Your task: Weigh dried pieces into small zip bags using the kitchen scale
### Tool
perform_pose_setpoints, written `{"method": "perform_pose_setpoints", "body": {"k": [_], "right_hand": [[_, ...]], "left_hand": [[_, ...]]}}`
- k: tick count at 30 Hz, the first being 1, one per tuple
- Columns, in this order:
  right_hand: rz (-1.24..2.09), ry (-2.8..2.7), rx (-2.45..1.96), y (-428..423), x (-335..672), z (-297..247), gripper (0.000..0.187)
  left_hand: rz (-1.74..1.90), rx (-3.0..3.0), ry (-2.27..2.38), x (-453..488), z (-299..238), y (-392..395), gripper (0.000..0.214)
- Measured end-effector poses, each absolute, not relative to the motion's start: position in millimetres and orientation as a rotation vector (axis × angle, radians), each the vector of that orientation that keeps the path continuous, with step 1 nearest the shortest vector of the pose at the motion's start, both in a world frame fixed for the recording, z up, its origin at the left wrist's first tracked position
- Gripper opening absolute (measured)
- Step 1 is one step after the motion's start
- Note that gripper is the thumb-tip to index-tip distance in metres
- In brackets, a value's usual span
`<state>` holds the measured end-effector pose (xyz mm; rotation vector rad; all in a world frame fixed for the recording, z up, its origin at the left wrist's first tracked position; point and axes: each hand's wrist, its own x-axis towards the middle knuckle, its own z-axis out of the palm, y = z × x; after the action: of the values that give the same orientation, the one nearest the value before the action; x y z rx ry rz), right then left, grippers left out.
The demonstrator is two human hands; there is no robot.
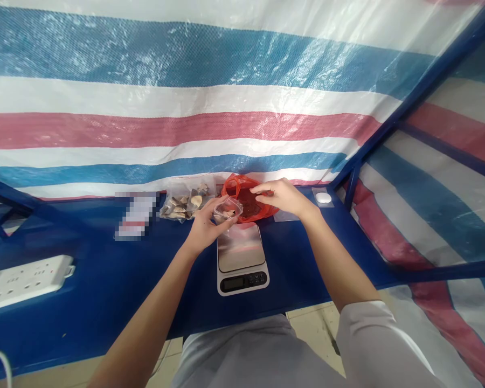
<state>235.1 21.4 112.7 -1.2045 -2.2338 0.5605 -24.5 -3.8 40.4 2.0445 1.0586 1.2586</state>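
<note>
My left hand (207, 225) is closed around a small clear plastic bag (228, 210), its mouth spread wide, with a few pale pieces inside. My right hand (282, 197) hovers over an open red plastic bag (236, 183) that has dark brown contents. Its thumb and fingers are apart, and I see nothing between them. Just in front of the small bag lies a kitchen scale (242, 253) with a shiny metal plate and a dark display. Left of my left hand are clear bags of dried, tan slice-like pieces (180, 206).
A white power strip (28, 280) lies at the left on the blue table (105, 291). At the back right a round white object (323, 198) sits in a clear packet. Blue metal bars (396, 116) and a striped sheet (186, 129) enclose the table.
</note>
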Motion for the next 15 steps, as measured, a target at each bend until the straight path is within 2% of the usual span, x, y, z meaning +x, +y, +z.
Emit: {"method": "perform_pose_setpoints", "body": {"k": [9,15], "right_hand": [[0.331,-2.516,-1.635,65.0,224.1,65.6,0.04],[0.22,-2.569,-1.805,84.5,207.9,55.9,0.035]], "left_hand": [[1.239,2.045,1.085,-30.8,37.8,3.1,0.056],[1.212,2.038,1.079,-33.8,36.6,5.8,0.057]]}}
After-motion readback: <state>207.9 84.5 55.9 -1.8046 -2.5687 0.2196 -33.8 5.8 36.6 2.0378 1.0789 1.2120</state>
